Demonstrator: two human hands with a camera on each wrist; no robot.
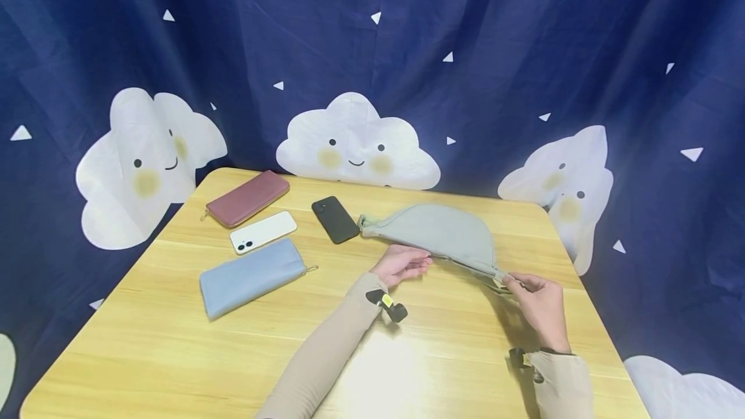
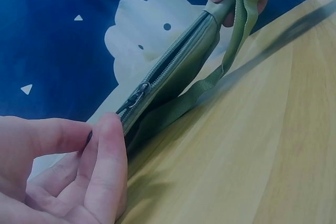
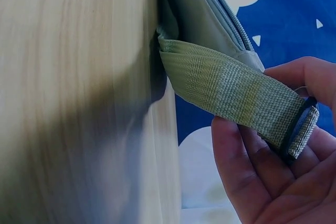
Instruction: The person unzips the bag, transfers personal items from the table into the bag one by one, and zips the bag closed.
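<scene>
A grey-green belt bag point(image 1: 442, 231) with a curved back edge is held at the right of the table, its zipper side facing me. My left hand point(image 1: 401, 264) pinches the dark pull of the zipper slider point(image 2: 139, 95) between thumb and forefinger. From the slider to the bag's right end, the zipper teeth point(image 2: 181, 48) stand apart. That right end is gripped by my right hand point(image 1: 541, 302), thumb on top. A webbing strap point(image 3: 226, 85) with a black buckle point(image 3: 299, 129) hangs by the right hand's fingers. The bag's inside is hidden.
Left of the bag, a black phone point(image 1: 335, 219) lies on the wooden table point(image 1: 174, 354). Farther left are a white phone point(image 1: 264, 233), a maroon zip wallet point(image 1: 250, 198) and a light blue zip wallet point(image 1: 253, 278). A blue cloud-print curtain point(image 1: 372, 50) hangs behind the table.
</scene>
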